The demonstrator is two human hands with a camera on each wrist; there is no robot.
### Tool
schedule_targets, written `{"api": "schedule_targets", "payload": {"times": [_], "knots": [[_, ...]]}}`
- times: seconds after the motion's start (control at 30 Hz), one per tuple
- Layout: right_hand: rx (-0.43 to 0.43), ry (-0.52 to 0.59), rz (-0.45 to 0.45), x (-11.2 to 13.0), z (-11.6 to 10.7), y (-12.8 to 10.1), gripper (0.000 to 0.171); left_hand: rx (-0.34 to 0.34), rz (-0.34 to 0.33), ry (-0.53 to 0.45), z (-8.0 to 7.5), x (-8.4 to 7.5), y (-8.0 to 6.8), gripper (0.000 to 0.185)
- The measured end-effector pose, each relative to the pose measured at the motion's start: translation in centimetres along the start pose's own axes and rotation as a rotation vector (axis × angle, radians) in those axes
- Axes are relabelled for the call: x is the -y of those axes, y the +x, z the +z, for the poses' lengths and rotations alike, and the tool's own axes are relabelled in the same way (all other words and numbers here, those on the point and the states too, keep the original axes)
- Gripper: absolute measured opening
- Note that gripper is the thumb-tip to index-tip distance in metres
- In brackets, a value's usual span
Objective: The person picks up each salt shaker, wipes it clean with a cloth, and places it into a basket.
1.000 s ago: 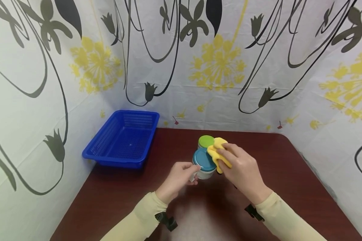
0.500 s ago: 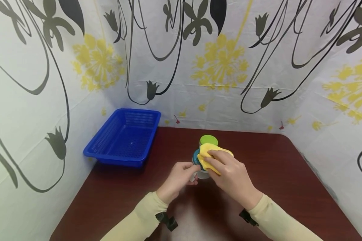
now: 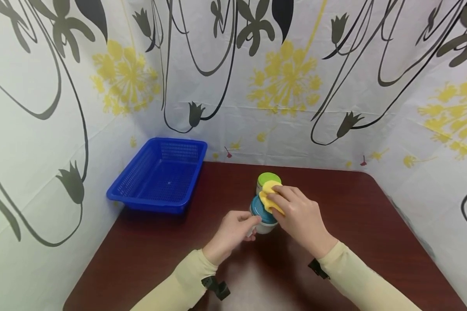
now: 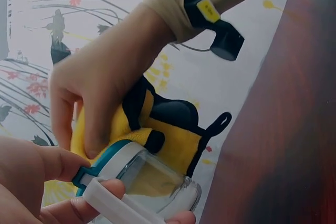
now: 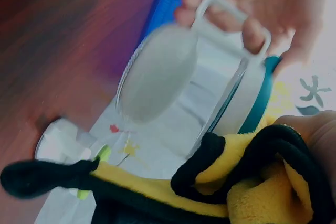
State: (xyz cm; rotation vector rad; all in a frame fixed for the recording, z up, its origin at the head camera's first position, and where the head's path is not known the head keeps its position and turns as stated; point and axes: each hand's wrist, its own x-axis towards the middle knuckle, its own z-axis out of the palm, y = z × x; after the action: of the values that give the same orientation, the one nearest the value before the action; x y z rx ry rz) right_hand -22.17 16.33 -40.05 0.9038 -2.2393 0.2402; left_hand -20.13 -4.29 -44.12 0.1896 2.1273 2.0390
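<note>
My left hand [image 3: 231, 233] grips the white handle [image 4: 118, 203] of a clear lidded cup, whose teal-blue lid [image 3: 260, 211] faces up and whose glass body [image 4: 152, 184] shows in the left wrist view. It is held off the table. My right hand [image 3: 302, 220] holds a bunched yellow cloth [image 3: 270, 197] against the lid's right side. In the right wrist view, black edging and a hanging loop [image 5: 37, 178] show on the cloth. Just behind the cup stands a second container with a green lid [image 3: 267, 177], partly hidden by the cloth.
A blue perforated plastic basket [image 3: 159, 181] stands at the table's back left. The dark red-brown table [image 3: 358, 224] spreads around the hands. Patterned white sheeting [image 3: 225, 65] rises behind the table and at both sides. Each wrist wears a small black camera mount [image 3: 215, 287].
My right hand moves the cloth left across the blue lid, then draws it slightly up, baring the lid's left and front part again. My left hand keeps the cup nearly still.
</note>
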Motion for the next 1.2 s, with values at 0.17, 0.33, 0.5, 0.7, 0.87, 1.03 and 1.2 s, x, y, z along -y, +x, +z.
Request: {"api": "schedule_targets", "payload": {"times": [0.17,0.33,0.5,0.7,0.87,1.03,1.2], "knots": [[-0.006,-0.004,0.044,-1.2,0.7,-0.3,0.047,-0.003,-0.029,-0.002,0.3,0.2,-0.1,0.04],[-0.01,0.037,0.05,-1.7,0.9,-0.6,0.045,0.008,-0.051,-0.015,0.4,0.3,-0.2,0.04],[-0.005,0.063,0.048,-1.7,0.7,-0.5,0.043,0.021,-0.051,-0.033,0.4,0.3,0.1,0.041],[-0.002,0.08,0.018,-1.5,0.9,-0.7,0.042,0.01,-0.072,-0.054,0.3,0.7,0.4,0.044],[0.014,0.09,-0.009,-1.0,1.0,-0.9,0.044,0.007,-0.09,-0.043,0.2,1.0,0.5,0.046],[0.011,0.101,-0.06,-0.4,0.9,-0.7,0.043,0.014,-0.079,-0.014,0.1,1.3,0.9,0.044],[0.025,0.11,-0.127,0.3,1.2,-0.5,0.042,0.05,-0.1,-0.019,0.2,1.6,1.1,0.038]]}}
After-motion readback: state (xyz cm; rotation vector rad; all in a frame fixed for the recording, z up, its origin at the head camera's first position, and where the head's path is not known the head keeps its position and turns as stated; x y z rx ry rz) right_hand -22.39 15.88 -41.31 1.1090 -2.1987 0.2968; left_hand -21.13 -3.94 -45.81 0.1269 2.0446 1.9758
